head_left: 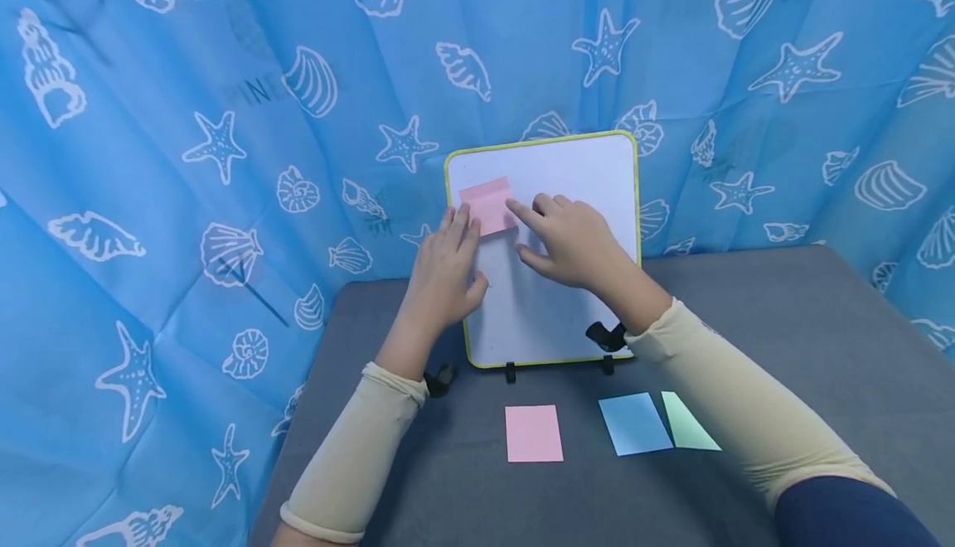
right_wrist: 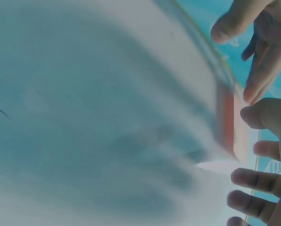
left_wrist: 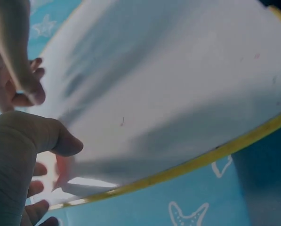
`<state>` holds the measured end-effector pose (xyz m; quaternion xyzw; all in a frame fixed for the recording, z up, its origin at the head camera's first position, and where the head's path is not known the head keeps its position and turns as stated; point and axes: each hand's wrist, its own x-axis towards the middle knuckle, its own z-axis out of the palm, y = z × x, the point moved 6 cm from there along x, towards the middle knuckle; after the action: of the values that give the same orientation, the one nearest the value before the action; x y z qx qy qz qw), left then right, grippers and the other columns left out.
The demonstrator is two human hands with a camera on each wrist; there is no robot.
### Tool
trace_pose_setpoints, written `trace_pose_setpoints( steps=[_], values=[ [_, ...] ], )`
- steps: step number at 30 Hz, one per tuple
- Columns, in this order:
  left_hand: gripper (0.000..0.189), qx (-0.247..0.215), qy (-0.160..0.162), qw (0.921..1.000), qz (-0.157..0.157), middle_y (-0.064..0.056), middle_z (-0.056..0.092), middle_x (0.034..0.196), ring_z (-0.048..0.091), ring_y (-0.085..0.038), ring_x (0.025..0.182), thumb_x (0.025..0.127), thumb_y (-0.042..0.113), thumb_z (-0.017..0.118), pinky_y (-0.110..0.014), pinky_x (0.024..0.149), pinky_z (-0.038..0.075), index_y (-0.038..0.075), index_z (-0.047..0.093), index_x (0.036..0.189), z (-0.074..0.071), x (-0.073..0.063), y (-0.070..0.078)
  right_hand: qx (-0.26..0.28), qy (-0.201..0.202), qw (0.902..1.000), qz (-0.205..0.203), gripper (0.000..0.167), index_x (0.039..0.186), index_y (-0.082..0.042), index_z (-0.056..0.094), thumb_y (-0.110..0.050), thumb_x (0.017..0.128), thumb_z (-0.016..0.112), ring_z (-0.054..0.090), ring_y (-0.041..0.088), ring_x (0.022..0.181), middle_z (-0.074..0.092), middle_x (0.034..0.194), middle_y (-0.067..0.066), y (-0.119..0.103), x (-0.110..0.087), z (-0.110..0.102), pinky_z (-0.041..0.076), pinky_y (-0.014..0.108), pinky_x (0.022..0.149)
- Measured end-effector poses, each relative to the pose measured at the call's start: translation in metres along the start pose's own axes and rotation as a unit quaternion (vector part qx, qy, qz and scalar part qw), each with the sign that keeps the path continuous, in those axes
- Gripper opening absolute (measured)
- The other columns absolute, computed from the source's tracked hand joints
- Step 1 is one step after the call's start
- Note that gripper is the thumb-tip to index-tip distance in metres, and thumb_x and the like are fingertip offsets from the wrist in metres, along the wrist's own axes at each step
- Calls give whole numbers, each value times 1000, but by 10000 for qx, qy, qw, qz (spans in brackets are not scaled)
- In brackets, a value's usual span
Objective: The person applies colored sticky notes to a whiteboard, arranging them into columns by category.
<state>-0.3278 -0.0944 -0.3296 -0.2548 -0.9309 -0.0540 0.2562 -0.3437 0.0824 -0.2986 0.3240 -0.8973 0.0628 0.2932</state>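
A pink sticky note (head_left: 491,214) with a crease across its upper part lies against the upper left of a yellow-edged whiteboard (head_left: 552,315). Straight fingers of my left hand (head_left: 446,269) rest at the note's lower left, the thumb held apart. My right hand (head_left: 574,240) reaches in from the other side, its extended index fingertip at the note's right edge and the remaining fingers loosely bent. From the right wrist view, the note (right_wrist: 227,122) appears edge-on, its lower part standing off the board.
On the grey table (head_left: 418,481) before the board lie a second pink note (head_left: 533,433), a blue note (head_left: 636,424) and a green note (head_left: 686,424), partly behind the right sleeve. Black clips (head_left: 511,373) support the board's bottom edge. A blue shell-patterned curtain (head_left: 298,157) hangs behind.
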Motion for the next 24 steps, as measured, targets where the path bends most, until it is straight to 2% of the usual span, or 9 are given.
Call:
trace_pose_setpoints(
  steps=[5,7,10,13,17,20,24],
  values=[
    [56,-460,307,9974,472,-23,51,159,55,-41,143,92,19,77,-57,111,51,1,64,144,-6,-26,16,634,-49,9980,-31,46,129,-7,75,-35,92,78,64,26,79,71,105,13,-12,-34,0,55,41,65],
    [48,-769,294,9948,599,-22,56,154,59,-38,138,92,18,77,-55,108,54,2,69,137,-4,-39,25,906,-171,9957,83,41,122,-8,78,-35,92,80,67,24,84,72,108,11,-16,-49,2,57,40,69],
    [37,-1292,95,9893,671,-18,61,149,62,-34,135,94,18,76,-52,107,55,6,75,130,4,-62,37,1387,-440,9891,216,37,118,-9,80,-35,91,82,68,22,89,72,109,8,-25,-74,10,59,38,74],
    [33,-1697,-252,9825,723,-14,65,144,62,-29,133,98,25,75,-49,107,55,9,76,127,16,-88,49,1902,-846,9778,255,33,116,-10,81,-32,92,83,68,21,92,72,107,6,-35,-101,23,60,38,79],
    [37,-2018,-990,9722,664,-7,67,141,63,-22,130,100,38,74,-45,108,55,14,76,129,33,-119,62,2334,-1554,9593,324,30,118,-12,80,-29,93,83,69,19,96,72,108,3,-48,-132,42,60,37,83],
    [40,-2136,-1591,9624,533,-3,67,138,63,-18,126,98,41,76,-40,108,55,15,76,129,47,-134,69,2553,-2106,9431,315,29,118,-13,79,-28,93,83,68,16,97,72,110,0,-58,-150,55,60,36,84],
    [40,-2082,-2281,9502,415,2,67,133,61,-12,119,95,42,79,-32,101,57,16,78,125,63,-147,75,2838,-2747,9183,273,30,119,-13,79,-27,92,83,66,13,96,73,112,-1,-72,-166,67,59,33,83]
  ],
)
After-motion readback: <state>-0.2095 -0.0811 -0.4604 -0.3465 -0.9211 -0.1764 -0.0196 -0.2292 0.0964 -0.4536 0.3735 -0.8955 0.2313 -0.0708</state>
